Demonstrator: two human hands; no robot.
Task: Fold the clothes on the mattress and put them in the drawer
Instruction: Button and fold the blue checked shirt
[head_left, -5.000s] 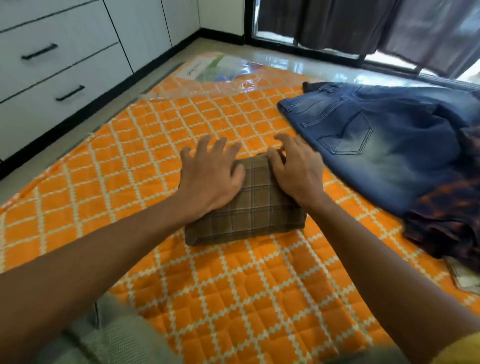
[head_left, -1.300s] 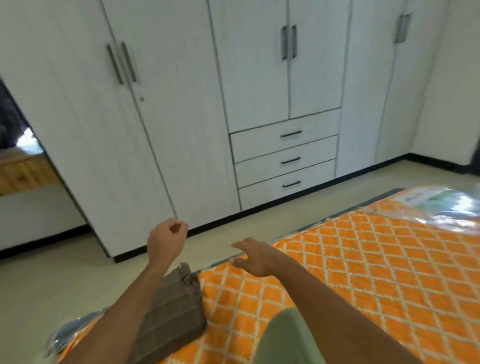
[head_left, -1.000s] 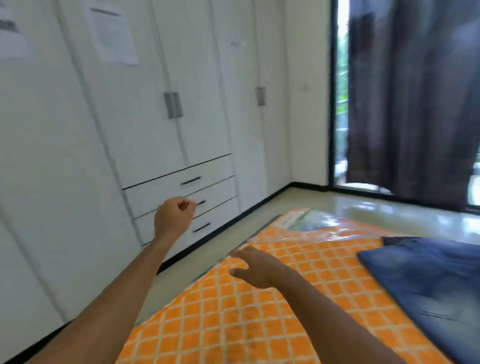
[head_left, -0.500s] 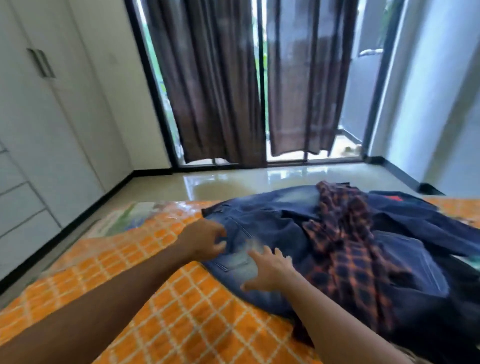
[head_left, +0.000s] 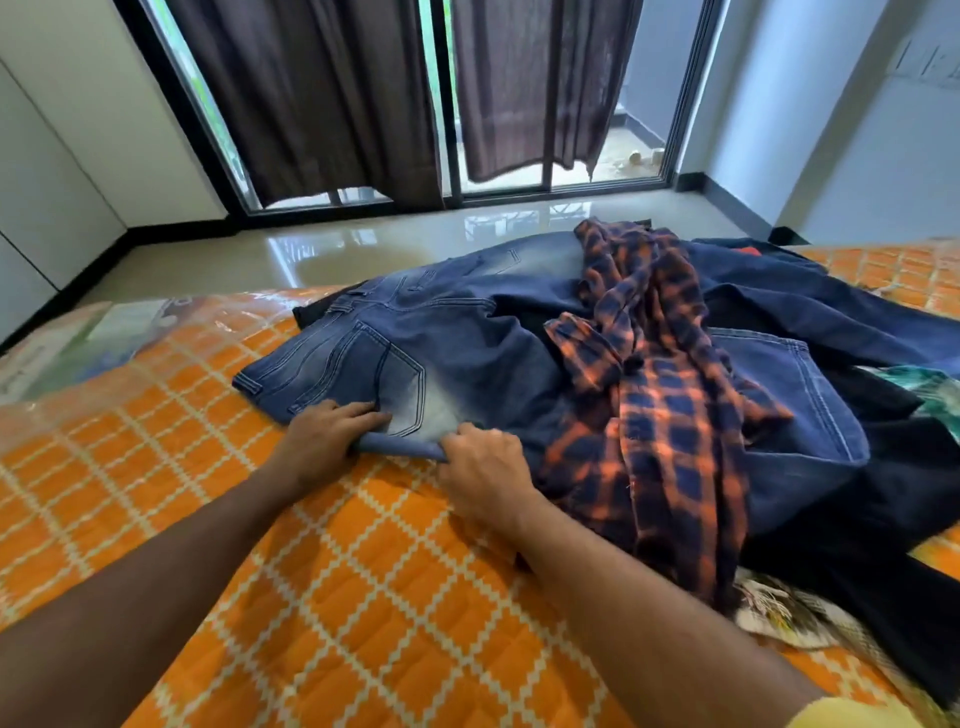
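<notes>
Faded blue jeans (head_left: 441, 338) lie on the orange quilted mattress (head_left: 363, 597), back pocket up. My left hand (head_left: 324, 434) grips the near edge of the jeans below the pocket, fingers curled over the denim. A little to the right, my right hand (head_left: 480, 467) holds the same edge. An orange and navy plaid shirt (head_left: 654, 415) lies crumpled over the jeans on the right. A darker pair of jeans (head_left: 795, 415) and other dark clothes are heaped under and behind it.
White wardrobe panels (head_left: 47, 197) stand at the far left. Dark curtains (head_left: 337, 93) hang over glass sliding doors beyond the glossy tiled floor (head_left: 415, 239). Clear plastic wrapping (head_left: 104, 332) covers the mattress's far left corner. A patterned cloth (head_left: 779, 613) peeks out at lower right.
My view swung from the wardrobe to the clothes pile. Both hands, free half a second ago and reaching, have dropped onto the faded jeans and taken hold of their near edge.
</notes>
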